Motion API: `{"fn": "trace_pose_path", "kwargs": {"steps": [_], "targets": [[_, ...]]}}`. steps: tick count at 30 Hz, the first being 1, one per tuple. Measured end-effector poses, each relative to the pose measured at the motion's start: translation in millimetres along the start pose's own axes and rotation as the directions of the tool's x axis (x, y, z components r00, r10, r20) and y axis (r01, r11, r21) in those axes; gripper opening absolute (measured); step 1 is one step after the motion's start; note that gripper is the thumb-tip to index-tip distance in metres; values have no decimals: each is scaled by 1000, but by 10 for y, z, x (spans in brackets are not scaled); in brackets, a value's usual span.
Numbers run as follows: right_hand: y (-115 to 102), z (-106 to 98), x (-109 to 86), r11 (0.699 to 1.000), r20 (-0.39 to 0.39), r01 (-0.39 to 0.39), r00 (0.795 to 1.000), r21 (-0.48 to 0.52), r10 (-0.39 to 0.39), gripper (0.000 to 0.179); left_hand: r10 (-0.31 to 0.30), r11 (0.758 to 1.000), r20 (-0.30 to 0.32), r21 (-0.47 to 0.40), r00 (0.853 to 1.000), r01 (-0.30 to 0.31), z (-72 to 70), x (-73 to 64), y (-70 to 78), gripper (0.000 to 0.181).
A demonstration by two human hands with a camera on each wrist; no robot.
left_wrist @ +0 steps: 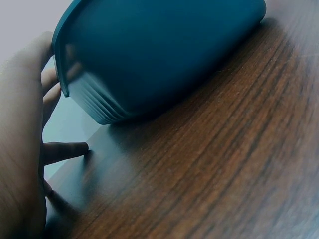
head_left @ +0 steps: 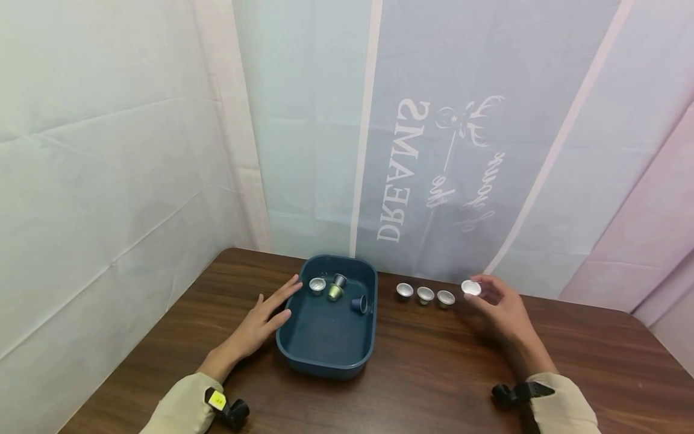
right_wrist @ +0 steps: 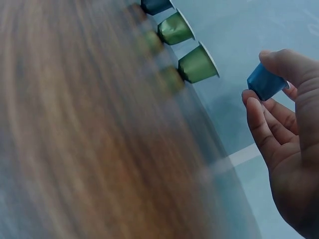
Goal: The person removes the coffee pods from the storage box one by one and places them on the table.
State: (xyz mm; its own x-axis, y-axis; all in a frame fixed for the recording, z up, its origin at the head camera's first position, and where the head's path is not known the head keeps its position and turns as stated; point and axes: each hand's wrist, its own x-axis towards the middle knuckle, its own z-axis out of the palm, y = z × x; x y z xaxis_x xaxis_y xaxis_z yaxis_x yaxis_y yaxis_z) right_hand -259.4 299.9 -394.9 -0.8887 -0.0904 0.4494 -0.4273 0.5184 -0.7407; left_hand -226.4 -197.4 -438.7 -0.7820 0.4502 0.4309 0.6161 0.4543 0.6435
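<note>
Between thumb and fingertips, my right hand (head_left: pixel 501 304) pinches a blue coffee capsule (right_wrist: pixel 266 82), its silver lid facing up in the head view. To its left, three capsules stand lid-up in a row: a dark blue capsule (head_left: pixel 404 290), then a green capsule (right_wrist: pixel 175 28) and another green capsule (right_wrist: pixel 198 63) nearest the hand. My left hand (head_left: pixel 255 325) rests with extended fingers at the left rim of a dark blue plastic tub (head_left: pixel 326 364). Inside the tub are several capsules, among them a yellow-green capsule (head_left: pixel 335 293) and a dark blue capsule (head_left: pixel 359 304) on its side.
The tub and the row stand on a dark wood-grain table (head_left: pixel 428 374), near its back edge. Behind it hangs a pale printed curtain (head_left: pixel 444 181) with white lettering; another light cloth (head_left: pixel 119 150) hangs along the left side.
</note>
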Motion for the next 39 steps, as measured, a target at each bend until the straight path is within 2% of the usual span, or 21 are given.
{"fn": "trace_pose_path", "kwargs": {"steps": [7,11,19,23,26,33,39], "targets": [[374,12,-6,998,40,-55,998,17,54,42,-4,1000,-3,1,1000,4,6,2,-15,52],[473,15,-27,996,56,-85,995,-19,86,42,-3,1000,-1,0,1000,3,6,10,-2,52],[521,6,-48,989,84,-121,988,-90,128,41,-2,1000,10,-2,1000,2,-4,9,10,52],[544,12,-46,977,97,-120,986,-177,139,40,5,1000,3,-8,1000,-5,-4,8,11,52],[548,14,-41,971,106,-123,983,-206,147,40,8,1000,-5,-12,1000,-8,-6,6,14,52],[527,18,-53,980,133,-86,985,-179,111,41,10,1000,-16,-25,1000,-10,-5,1,46,54],[518,20,-73,978,135,-83,985,-191,110,41,12,1000,-12,-16,1000,-12,-1,6,37,53]]}}
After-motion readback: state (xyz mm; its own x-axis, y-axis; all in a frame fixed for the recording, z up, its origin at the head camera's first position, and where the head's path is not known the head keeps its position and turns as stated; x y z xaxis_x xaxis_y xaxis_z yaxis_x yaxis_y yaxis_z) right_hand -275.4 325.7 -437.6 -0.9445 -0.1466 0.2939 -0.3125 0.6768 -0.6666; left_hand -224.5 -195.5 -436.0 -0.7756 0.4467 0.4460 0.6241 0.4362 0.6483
